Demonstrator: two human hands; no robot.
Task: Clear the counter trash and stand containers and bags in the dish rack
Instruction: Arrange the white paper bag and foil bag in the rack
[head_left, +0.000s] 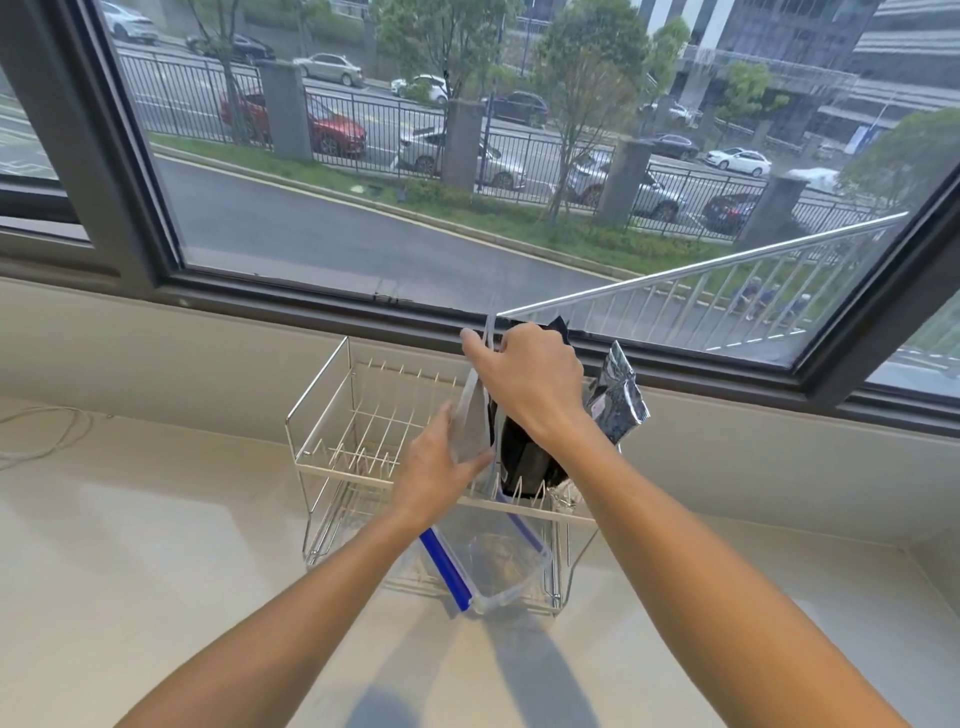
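A white wire dish rack (332, 395) stands on the counter below the window. Both hands hold a flat grey bag (470, 421) upright over the rack's upper tier. My right hand (530, 374) pinches the bag's top edge. My left hand (441, 462) grips its lower part from the left. Just behind it a black bag (524, 457) stands in the tines, and a silver patterned foil bag (618, 389) stands further right. In the lower tier a clear plastic container with blue clips (488, 566) leans tilted.
A pale counter (156, 545) runs left and toward me from the rack. A thin white cable (47, 431) lies at the far left. The window sill and dark frame (311, 301) stand close behind the rack. The counter's right edge drops off at the far right.
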